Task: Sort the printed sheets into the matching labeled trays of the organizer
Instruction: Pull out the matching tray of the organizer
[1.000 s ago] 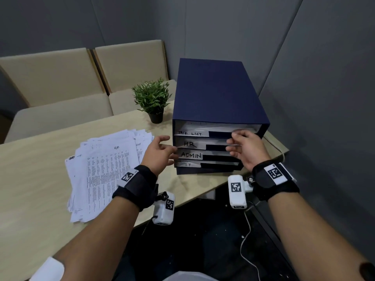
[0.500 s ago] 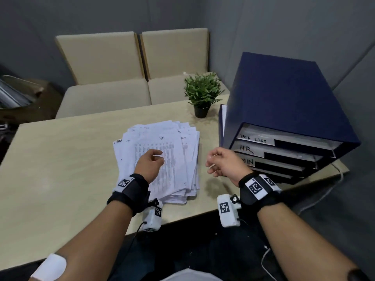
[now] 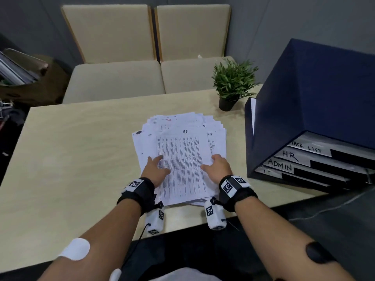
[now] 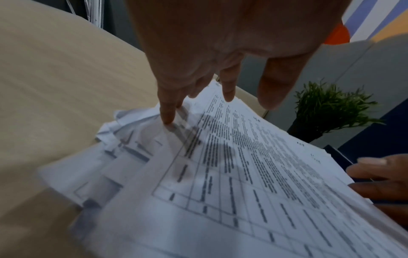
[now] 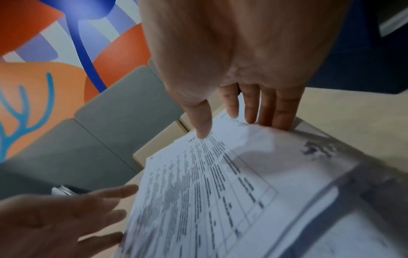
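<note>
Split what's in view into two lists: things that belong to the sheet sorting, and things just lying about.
Belongs to the job:
- stack of printed sheets, top one marked HR
- organizer with trays TASK LIST, HR, ADMIN, IT
- left hand and right hand, both on the stack

Just lying about:
- potted plant
- two beige chairs
- table

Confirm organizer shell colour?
Dark navy blue organizer, trays labelled in black handwriting; clearest in the head view.

Each bare forearm wears a black wrist strap point(image 3: 140, 192) with white coded tags, a white camera pod point(image 3: 155, 220) at 6 o'clock beneath it.
</note>
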Available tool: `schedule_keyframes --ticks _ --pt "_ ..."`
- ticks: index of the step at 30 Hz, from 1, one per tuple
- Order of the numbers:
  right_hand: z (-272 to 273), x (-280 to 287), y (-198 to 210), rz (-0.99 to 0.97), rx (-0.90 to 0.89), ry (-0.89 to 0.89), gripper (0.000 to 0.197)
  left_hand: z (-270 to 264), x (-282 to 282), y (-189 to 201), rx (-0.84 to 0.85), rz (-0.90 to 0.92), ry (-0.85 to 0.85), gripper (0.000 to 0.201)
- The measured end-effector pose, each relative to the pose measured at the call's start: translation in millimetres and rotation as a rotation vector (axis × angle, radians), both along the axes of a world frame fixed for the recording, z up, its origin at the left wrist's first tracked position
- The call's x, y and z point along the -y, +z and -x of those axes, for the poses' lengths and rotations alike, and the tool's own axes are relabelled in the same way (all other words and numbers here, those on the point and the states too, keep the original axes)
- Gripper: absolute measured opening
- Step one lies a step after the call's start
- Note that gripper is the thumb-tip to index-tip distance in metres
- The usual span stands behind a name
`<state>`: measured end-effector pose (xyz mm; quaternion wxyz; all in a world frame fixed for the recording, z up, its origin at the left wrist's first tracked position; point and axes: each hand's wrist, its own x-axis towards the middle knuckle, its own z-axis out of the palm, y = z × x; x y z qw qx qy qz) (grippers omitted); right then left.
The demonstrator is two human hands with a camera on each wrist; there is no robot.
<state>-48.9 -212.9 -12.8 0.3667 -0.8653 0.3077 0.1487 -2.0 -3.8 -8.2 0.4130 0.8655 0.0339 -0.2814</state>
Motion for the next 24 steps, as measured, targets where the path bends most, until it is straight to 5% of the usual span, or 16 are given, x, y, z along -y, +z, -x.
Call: schedule_keyframes --ticks 12,17,24 --pt "-7 -15 -20 0.106 -0.029 -0.135 0.062 -6 -7 -20 -0.094 0.057 -0.022 0.068" --pt "0 -2 -17 0.017 0.039 -0.17 0.019 -7 -8 -23 -0.058 0.05 -0.008 0.065" --pt "20 25 -3 -0.151 0.208 -0.205 0.011 -5 -7 -16 -0.014 0.091 0.042 0.071"
